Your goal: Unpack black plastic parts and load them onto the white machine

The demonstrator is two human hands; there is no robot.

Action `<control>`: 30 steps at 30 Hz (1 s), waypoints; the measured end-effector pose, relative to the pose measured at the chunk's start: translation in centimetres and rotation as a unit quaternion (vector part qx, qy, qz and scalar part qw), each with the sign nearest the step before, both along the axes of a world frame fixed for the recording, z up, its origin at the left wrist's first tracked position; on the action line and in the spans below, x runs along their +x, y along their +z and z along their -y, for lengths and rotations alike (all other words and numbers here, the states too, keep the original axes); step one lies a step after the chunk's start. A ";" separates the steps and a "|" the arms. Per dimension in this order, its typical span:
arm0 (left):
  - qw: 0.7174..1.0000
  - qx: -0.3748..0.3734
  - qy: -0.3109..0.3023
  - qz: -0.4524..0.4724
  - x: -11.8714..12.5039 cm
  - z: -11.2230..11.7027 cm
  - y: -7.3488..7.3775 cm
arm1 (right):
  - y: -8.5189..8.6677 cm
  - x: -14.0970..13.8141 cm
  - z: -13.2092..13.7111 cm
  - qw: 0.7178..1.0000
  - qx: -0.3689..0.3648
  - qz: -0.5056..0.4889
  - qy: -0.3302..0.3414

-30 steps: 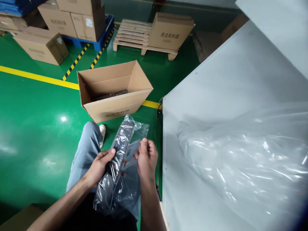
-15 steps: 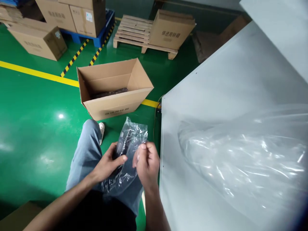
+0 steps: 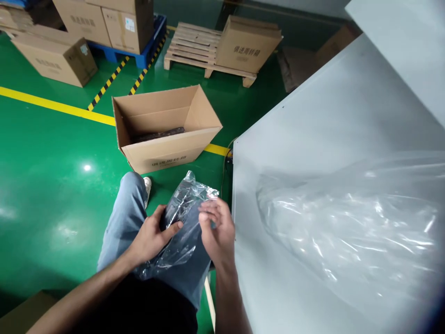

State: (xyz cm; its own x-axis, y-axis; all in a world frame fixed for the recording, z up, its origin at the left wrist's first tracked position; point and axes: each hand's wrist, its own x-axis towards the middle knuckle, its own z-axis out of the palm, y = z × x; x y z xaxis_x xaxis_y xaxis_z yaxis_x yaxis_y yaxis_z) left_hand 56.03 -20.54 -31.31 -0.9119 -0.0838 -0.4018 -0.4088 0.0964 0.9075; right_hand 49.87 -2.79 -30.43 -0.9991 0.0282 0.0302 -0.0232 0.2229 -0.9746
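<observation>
Clear plastic bag (image 3: 186,241) sits in my left hand (image 3: 151,239), thumb closed over the top, and reaches toward my right hand (image 3: 218,232), half open at the bag's edge; whether that pinches film, I cannot tell. A firm left grip should steady it.

A factory or warehouse is showing here — probably its packing or storage side. Glossy green flooring (image 3: 52,185) is spreading around the open carton (image 3: 167,149), and a yellow line (image 3: 55,107) is running out on either side of it. Beyond the open carton, black-and-yellow stripes (image 3: 108,84) are marking the ground, a blue pallet (image 3: 141,61) is carrying stacked cartons (image 3: 81,25), and a slatted wooden pallet (image 3: 191,44) is bearing a carton printed with characters (image 3: 246,48). To the right of the open carton, a pale grey tabletop (image 3: 295,134) is holding clear plastic sheeting (image 3: 347,227).
</observation>
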 end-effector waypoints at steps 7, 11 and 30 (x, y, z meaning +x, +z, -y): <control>0.993 -0.116 -0.013 0.022 0.5 -0.8 0.5 | 1.7 -1.2 0.5 0.996 0.000 0.054 -0.073; 0.999 0.039 -0.012 0.028 1.2 0.1 0.8 | 1.4 -1.5 0.6 0.988 -0.046 0.090 -0.112; 0.983 0.063 0.162 -0.062 -1.9 1.3 0.2 | -0.5 0.4 -0.5 0.991 -0.077 0.022 -0.107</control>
